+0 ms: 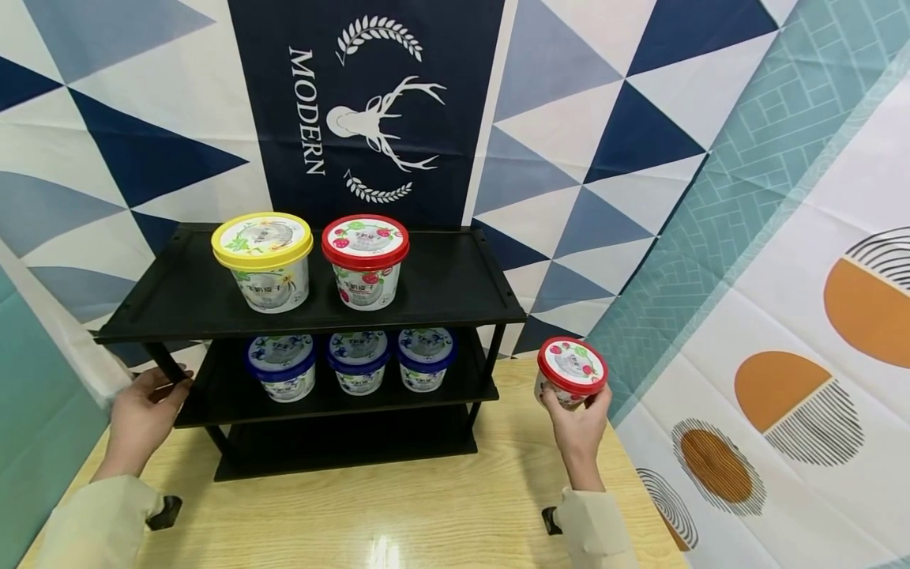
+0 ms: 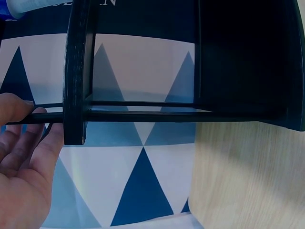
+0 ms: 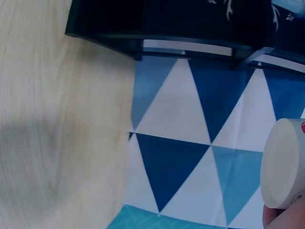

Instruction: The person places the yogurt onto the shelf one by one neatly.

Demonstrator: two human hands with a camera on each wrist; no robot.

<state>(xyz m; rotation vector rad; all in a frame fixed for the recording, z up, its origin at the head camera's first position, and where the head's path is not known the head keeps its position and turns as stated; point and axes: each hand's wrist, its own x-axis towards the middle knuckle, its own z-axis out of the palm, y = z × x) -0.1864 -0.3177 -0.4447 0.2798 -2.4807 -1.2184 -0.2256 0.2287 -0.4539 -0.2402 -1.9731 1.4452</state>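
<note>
My right hand holds a red-lidded tub with a raspberry print, off to the right of the black shelf rack. In the right wrist view the white base of that tub shows at the right edge. At the rack's left side, my left hand grips a black post; the left wrist view shows the thumb and fingers around a thin bar. A yellow-lidded tub and another red-lidded tub stand on the top shelf. Blue-lidded tubs line the middle shelf.
The rack stands on a light wooden table against a wall cloth with blue triangles. Its bottom shelf lies low over the tabletop. A patterned cloth hangs along the right side.
</note>
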